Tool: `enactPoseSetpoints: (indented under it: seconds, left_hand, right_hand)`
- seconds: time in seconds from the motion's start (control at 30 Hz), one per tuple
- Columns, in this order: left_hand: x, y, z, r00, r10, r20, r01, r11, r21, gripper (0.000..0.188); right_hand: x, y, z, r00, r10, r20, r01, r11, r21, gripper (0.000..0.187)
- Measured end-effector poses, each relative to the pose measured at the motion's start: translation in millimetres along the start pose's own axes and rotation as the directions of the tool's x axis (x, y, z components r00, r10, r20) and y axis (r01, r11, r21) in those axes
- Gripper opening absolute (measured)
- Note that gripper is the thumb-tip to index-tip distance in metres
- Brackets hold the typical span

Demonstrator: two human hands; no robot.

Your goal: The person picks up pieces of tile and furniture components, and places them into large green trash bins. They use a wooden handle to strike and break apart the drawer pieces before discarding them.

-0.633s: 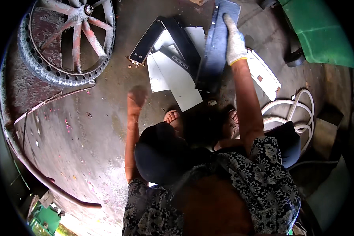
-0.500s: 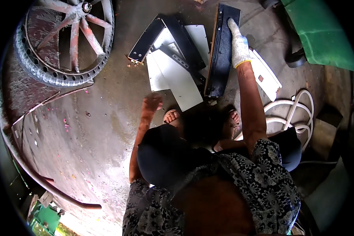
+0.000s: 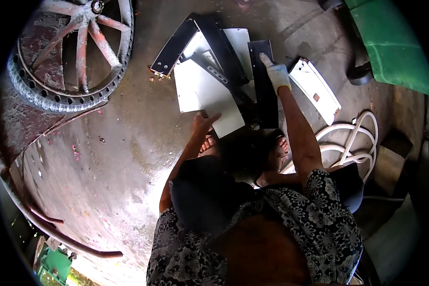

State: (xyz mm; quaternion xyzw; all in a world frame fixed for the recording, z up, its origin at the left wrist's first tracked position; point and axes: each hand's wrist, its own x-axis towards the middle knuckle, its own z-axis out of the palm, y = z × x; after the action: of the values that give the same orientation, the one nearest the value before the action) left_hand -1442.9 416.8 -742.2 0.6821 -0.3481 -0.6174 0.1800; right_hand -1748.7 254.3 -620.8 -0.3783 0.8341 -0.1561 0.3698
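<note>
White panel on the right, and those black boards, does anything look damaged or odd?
Yes. The white panel beside the gloved right hand has a brown patch breaking its white surface and a brownish lower corner. The leftmost black board looks broken at its lower end, with brown bits around it.

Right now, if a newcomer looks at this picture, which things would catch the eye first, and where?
Probably the big spoked wheel at upper left, its reddish spokes whitened. Near the centre, the gloved right hand holds a black panel, while the bare left hand is at the near edge of the white panels. A green sheet stands out at upper right.
</note>
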Motion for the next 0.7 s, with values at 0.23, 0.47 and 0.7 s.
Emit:
enactPoseSetpoints:
  seconds: [0.23,0.47,0.7]
  left_hand:
    - [-33.6,42.9,23.8,0.985,-0.033,0.172,0.110,0.879,-0.465,0.039]
    - [-74.3,89.4,4.6,0.999,0.049,0.018,-0.033,0.860,-0.510,0.033]
    - [-110.9,142.4,-28.1,0.992,0.115,-0.052,-0.119,0.991,-0.069,0.038]
  right_hand:
    - [-5.0,41.6,21.0,0.801,-0.431,-0.415,0.143,0.812,-0.566,0.069]
    - [-83.2,-14.4,62.4,0.812,-0.547,0.203,0.580,0.795,-0.177,0.051]
    - [-99.1,-32.3,68.0,0.871,-0.457,0.179,0.489,0.835,-0.250,0.061]
